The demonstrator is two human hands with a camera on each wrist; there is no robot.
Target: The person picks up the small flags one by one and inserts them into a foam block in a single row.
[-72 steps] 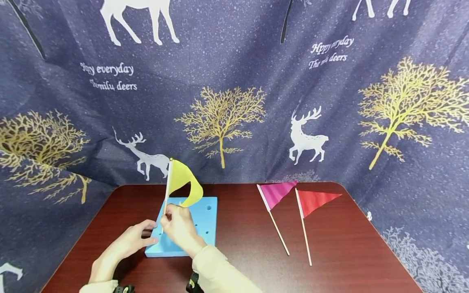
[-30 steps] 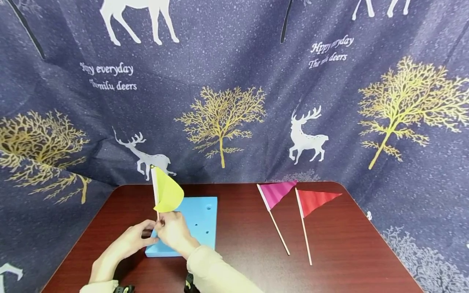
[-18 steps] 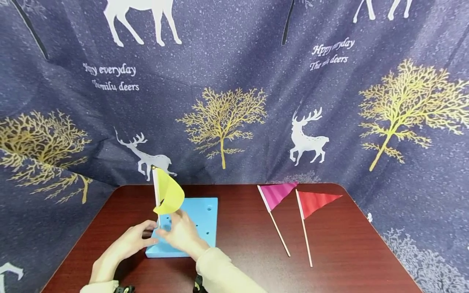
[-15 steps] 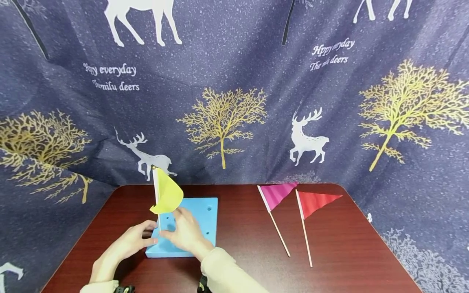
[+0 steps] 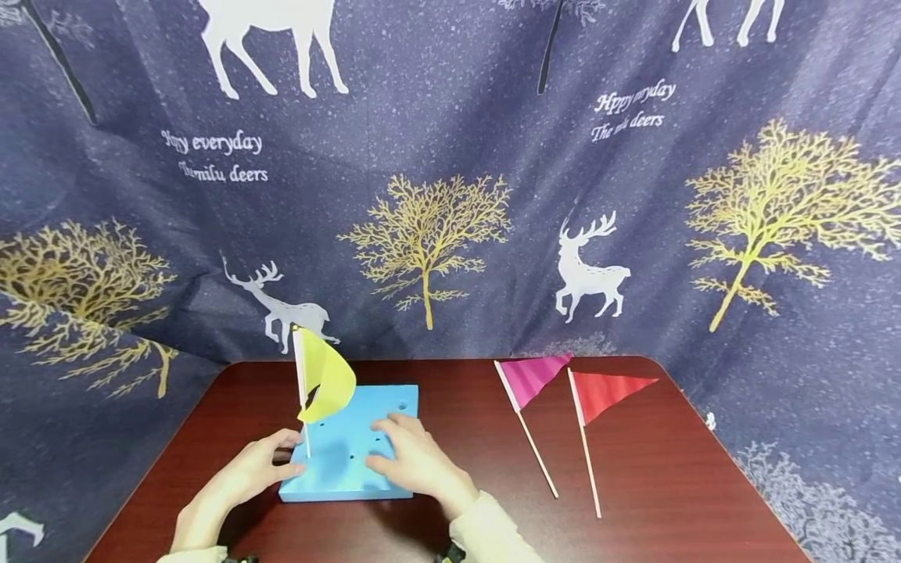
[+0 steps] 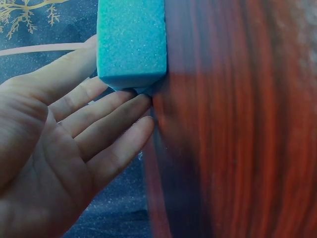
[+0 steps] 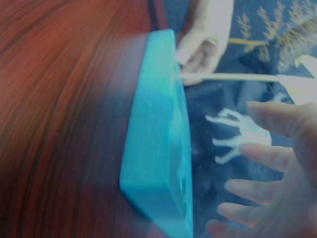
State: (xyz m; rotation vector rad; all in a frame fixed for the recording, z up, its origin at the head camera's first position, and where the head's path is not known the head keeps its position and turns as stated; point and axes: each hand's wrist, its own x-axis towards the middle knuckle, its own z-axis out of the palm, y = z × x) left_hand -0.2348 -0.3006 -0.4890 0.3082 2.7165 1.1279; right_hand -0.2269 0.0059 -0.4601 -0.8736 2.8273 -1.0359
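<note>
A light-blue foam block (image 5: 331, 483) with several holes lies on the table. In it, near its left edge, a yellow flag (image 5: 331, 383) on a thin stick stands nearly upright. At the block's left edge my left hand (image 5: 242, 473) rests with thumb and fingertips spread; in the left wrist view its fingers (image 6: 106, 129) are fairly straight, against the end of the block. My right hand (image 5: 418, 461) hovers over the block's right half, holding nothing. The right wrist view shows its fingers (image 7: 257, 191) spread apart from the flag stick (image 7: 237, 77).
A magenta pennant flag (image 5: 531, 379) and a red pennant flag (image 5: 607, 392) lie side by side on the brown wooden table (image 5: 479, 469), right of the block. Behind the table hangs a dark blue cloth (image 5: 450, 102) printed with deer and trees.
The right hand carried the yellow flag leftward to the block's left part, let go of its stick, then moved right. The left hand has stayed at the block's edge.
</note>
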